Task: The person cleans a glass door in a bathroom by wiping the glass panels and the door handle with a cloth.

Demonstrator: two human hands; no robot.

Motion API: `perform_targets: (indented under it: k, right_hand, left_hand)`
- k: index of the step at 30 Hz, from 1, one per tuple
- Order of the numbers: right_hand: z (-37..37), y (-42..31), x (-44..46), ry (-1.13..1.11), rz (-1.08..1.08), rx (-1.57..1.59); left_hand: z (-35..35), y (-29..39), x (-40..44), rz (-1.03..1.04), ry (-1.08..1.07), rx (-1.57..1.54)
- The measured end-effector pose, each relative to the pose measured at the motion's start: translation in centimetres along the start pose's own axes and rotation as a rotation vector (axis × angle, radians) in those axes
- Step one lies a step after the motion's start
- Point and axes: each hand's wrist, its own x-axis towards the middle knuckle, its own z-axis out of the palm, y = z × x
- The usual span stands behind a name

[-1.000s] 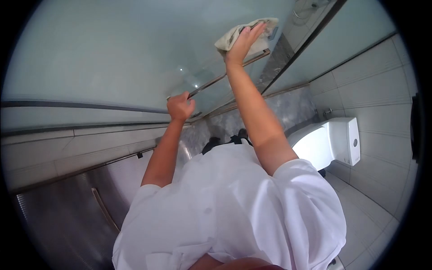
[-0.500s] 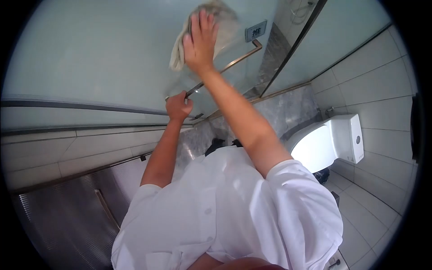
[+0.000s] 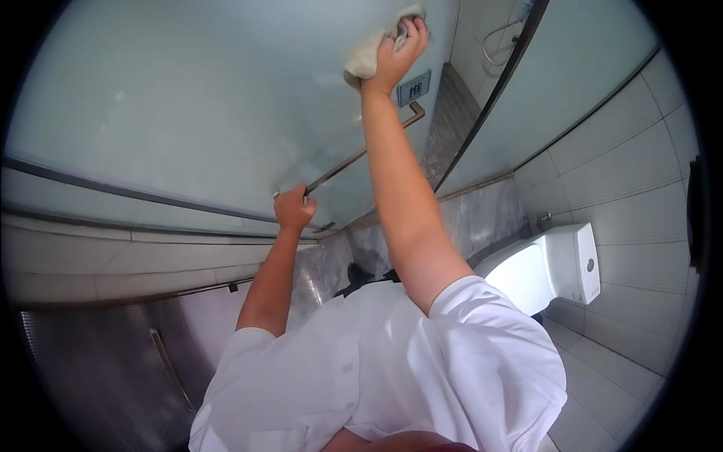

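My right hand (image 3: 398, 60) is closed on a pale, crumpled cleaning cloth (image 3: 364, 60), with its fingers curled and some of the cloth sticking out past them. It is against the upper part of a frosted glass door (image 3: 188, 90), just above a small sign (image 3: 413, 89) with one character on it. Lower on the door, my left hand (image 3: 294, 209) is wrapped round the near end of a long metal door handle (image 3: 339, 167). The handle's far end bends in to the glass below the sign.
A white toilet (image 3: 520, 271) stands at the right by the tiled wall (image 3: 625, 200). Through the gap beside the door, a shower hose (image 3: 493, 49) shows. A ribbed panel (image 3: 98, 369) with a bar handle (image 3: 170, 369) is at lower left. Grey marble flooring (image 3: 482, 215) lies below.
My right hand has slid the cloth right across the glass, towards the door's edge above the sign, and its fingers have curled in. My left hand stays on the handle. The view has shifted slightly.
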Motion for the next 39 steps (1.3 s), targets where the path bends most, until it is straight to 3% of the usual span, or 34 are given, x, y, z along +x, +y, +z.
perform_targets:
  k: [1,3,4,5,6,7,12,18,21,24,26,29,30,31,32,34,39]
  right_hand:
    - [-0.2,-0.1,-0.1,-0.005,0.003,0.009]
    - [-1.1,-0.2,-0.1,-0.084,0.272,0.136]
    - [-1.9,-0.7,0.4,-0.088,0.274,0.138]
    - [-3.4,-1.3,0.9,-0.129,0.619,0.580]
    - [-4.8,-2.0,1.5,-0.017,1.005,0.976]
    - [-6.8,-2.4,2.0,-0.016,1.173,1.138]
    - [-20.9,-4.5,0.7,-0.238,1.511,1.062]
    - [-35.1,-10.2,-6.6,-0.133,1.784,0.862]
    - [-36.7,-13.0,-6.3,-0.200,1.684,0.769]
    - [-35.5,-15.5,-5.9,-1.007,0.791,-0.297]
    - [-35.2,-16.6,-5.2,-1.339,0.022,-0.987]
    - [-39.1,-13.9,-7.8,-1.402,-0.076,-1.280]
    - [-39.5,-13.5,-7.4,-1.153,0.405,-0.941]
    - [-38.4,-15.1,-5.6,-1.322,0.084,-1.264]
    - [-36.8,-16.3,-3.4,-1.354,-0.037,-1.386]
    - [-35.2,-16.7,-0.3,-1.296,-0.080,-1.425]
    - [-33.1,-16.0,7.7,-1.048,0.130,-1.332]
  left_hand:
    - [-0.1,0.1,0.0,-0.009,-0.009,-0.008]
    - [0.2,0.0,0.0,-0.012,0.010,0.006]
    - [0.2,0.0,-0.1,-0.008,0.019,0.018]
    - [0.2,0.0,-0.2,-0.014,0.017,0.017]
    - [0.0,-0.1,-0.1,-0.013,-0.026,0.042]
    - [-0.2,-0.2,-0.1,-0.010,-0.072,0.068]
    - [-0.1,-1.0,0.1,0.092,-0.069,-0.007]
    - [-0.2,-1.1,-0.2,0.090,-0.141,-0.011]
    - [-0.3,-0.7,-0.2,0.067,-0.137,-0.018]
    - [0.2,-0.9,-0.4,0.053,-0.088,-0.040]
    - [0.9,-1.3,-0.2,0.060,-0.077,-0.042]
    - [1.1,-1.5,-0.3,0.035,-0.091,-0.022]
    - [0.9,-1.5,0.1,0.021,-0.111,-0.009]
    - [0.8,-1.5,0.2,0.023,-0.089,-0.009]
    - [0.6,-1.3,0.2,0.046,-0.087,-0.023]
    - [0.5,-1.5,0.2,0.098,-0.084,-0.108]
    - [1.8,-1.6,0.5,-0.051,-0.038,-0.015]
